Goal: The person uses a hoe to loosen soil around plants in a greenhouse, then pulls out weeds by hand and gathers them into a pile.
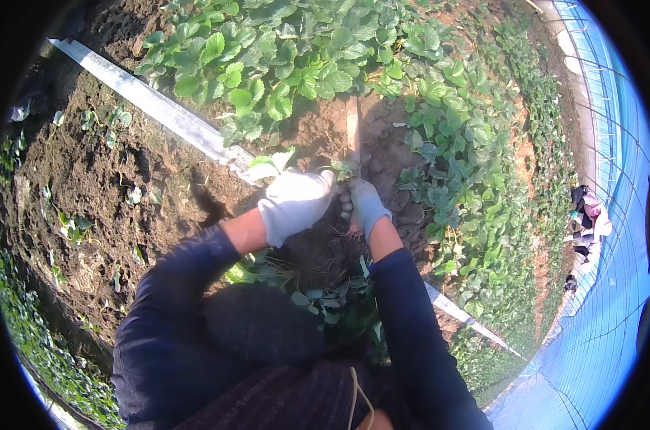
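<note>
Both my hands wear pale work gloves and are close together over a bare patch of soil (317,126). My left hand (298,203) is closed around a strawberry plant, with one bright leaf (274,164) showing beyond the knuckles and smaller leaves (344,169) by the thumb. Curled fingers of my right hand (367,203) grip a wooden handle (353,129), which runs away from me along the ground. Its near end is mostly hidden by the hand. Beneath my hands lie thin, loose roots (325,260) and cut or pulled leaves (325,301), partly in shadow.
Dense strawberry plants (303,59) grow ahead and to the right. A pale flat strip (142,102) crosses the soil at left, beside small seedlings (75,228). Blue sheeting on a hooped frame (615,161) bounds the right, with a heap of fabric-like items (591,220) at its foot.
</note>
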`<state>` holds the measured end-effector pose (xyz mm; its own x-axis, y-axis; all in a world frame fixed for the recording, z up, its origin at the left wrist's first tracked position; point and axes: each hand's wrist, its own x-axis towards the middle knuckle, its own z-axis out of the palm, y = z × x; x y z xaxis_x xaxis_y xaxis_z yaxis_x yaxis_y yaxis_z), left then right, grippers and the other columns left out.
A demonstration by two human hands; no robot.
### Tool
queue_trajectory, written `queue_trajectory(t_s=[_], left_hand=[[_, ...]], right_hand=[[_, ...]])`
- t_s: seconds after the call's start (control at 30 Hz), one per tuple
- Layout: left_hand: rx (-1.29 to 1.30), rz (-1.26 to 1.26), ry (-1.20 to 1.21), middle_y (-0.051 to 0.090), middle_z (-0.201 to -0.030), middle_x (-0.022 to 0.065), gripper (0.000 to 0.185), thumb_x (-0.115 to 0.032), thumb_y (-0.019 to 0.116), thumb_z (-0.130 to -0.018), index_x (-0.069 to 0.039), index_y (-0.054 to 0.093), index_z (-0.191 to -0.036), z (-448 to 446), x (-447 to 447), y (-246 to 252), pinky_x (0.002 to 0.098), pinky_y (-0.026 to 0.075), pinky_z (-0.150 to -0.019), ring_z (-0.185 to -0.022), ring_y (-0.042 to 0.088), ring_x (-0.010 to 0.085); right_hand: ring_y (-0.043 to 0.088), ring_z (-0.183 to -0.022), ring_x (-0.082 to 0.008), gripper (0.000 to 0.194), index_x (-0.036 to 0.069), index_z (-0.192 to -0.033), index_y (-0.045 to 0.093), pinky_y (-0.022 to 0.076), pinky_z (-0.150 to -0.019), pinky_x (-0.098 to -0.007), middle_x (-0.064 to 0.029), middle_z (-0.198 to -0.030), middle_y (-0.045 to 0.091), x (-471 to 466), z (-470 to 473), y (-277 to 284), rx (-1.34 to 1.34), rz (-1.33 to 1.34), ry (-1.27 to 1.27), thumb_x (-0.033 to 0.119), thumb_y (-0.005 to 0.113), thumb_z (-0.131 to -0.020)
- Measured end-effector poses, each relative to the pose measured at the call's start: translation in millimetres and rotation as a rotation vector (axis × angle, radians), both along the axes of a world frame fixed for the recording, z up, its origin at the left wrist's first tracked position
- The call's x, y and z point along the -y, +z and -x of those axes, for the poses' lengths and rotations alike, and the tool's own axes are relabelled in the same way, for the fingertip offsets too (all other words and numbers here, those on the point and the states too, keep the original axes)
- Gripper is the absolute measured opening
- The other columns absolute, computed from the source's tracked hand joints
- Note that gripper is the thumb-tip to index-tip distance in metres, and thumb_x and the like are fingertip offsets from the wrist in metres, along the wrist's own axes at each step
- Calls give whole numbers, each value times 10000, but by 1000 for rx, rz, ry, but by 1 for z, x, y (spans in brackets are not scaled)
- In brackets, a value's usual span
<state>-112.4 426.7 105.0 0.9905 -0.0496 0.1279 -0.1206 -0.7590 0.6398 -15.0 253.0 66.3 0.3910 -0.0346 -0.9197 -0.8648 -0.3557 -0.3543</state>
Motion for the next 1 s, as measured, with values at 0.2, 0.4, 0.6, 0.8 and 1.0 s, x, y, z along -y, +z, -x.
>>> queue_trajectory(t_s=[0.2, 0.4, 0.6, 0.8, 1.0], left_hand=[[-472, 139, -543, 677, -755, 171, 223, -253, 557, -919, -30, 569, -914, 88, 32, 39, 477, 529, -636, -660, 665, 384], [-534, 156, -801, 677, -781, 205, 225, -242, 561, -897, -21, 582, -932, 114, 81, -2, 510, 523, -688, -779, 678, 419], [-650, 52, -942, 683, -833, 194, 496, -506, 589, -916, -24, 656, -1015, 91, 80, 14, 508, 532, -708, -833, 679, 419], [182, 132, 49, 648, -1030, 136, 164, -176, 628, -867, -46, 658, -962, -26, -18, 11, 441, 519, -817, -976, 620, 336], [0, -266, 507, 697, -829, 181, 266, -269, 529, -936, -42, 659, -887, -106, -152, -52, 463, 560, -662, -744, 683, 370]], right_hand=[[465, -458, -91, 271, 106, -959, 585, 443, -422, -289, 12, -666, 541, 33, 24, 59, 329, -23, 107, 374, 620, -976], [404, -422, -56, 364, 99, -873, 527, 360, -385, -240, 48, -598, 465, 107, 86, 101, 536, -52, 80, 436, 621, -974], [393, -416, -100, 447, 113, -849, 533, 362, -387, -277, 24, -593, 469, 115, 112, 70, 155, 106, 65, 539, 566, -980], [401, -421, -110, 521, 92, -825, 529, 378, -395, -292, 10, -594, 466, 115, 112, 59, 183, 145, 133, 594, 568, -957], [415, -430, -123, 539, 85, -832, 538, 399, -408, -304, 1, -599, 471, 98, 115, 68, 161, 187, 144, 610, 575, -946]])
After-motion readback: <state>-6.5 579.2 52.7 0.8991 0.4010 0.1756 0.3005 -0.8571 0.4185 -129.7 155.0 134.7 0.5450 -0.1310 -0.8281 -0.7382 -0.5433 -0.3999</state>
